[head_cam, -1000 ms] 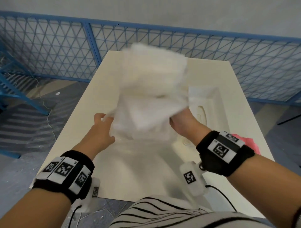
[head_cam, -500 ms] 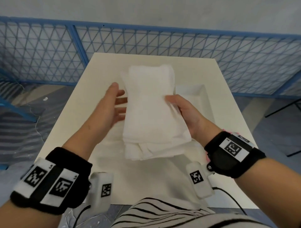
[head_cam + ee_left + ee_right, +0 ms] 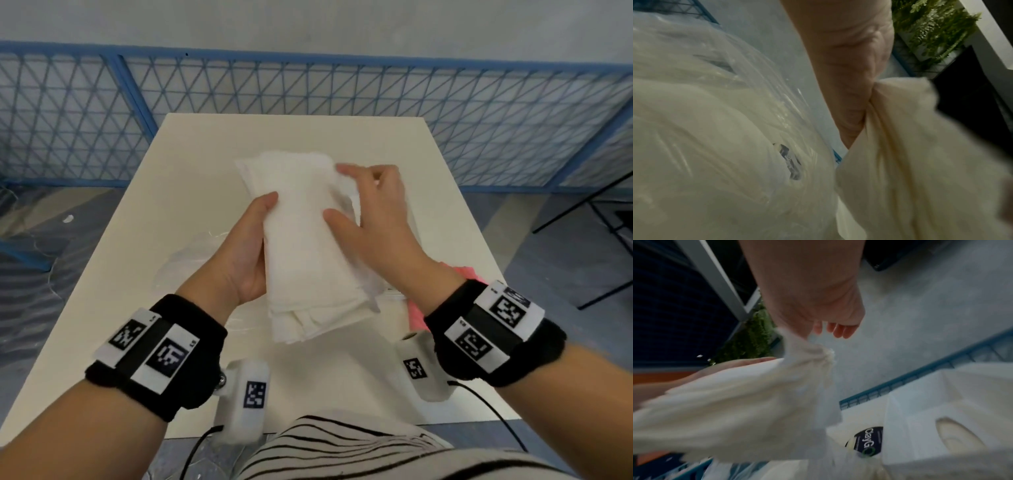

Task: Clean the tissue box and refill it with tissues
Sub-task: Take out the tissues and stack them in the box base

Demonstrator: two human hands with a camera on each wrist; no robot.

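Observation:
A thick stack of white tissues [image 3: 308,246] is held above the cream table [image 3: 191,164]. My left hand [image 3: 255,240] grips its left side, thumb on top and fingers underneath. My right hand [image 3: 363,205] lies over the right side, thumb on the top sheet, fingers reaching to the far corner. In the right wrist view its fingertips [image 3: 838,331] pinch a bunched edge of the tissues [image 3: 740,395]. The white tissue box [image 3: 941,404] lies under that hand, its oval slot facing the camera. My right hand hides the box in the head view.
Crumpled clear plastic wrap [image 3: 191,260] lies on the table under my left wrist, seen also as plastic wrap [image 3: 711,113]. A pink cloth [image 3: 462,274] peeks out by my right wrist. A dark "ClayGo" label [image 3: 867,441] shows beside the box. Blue mesh fencing [image 3: 308,85] runs behind the table.
The raised, blurred stack has come down and steadied. My left hand, open beside it half a second ago, now grips its left side. My right hand moved up over the far right corner.

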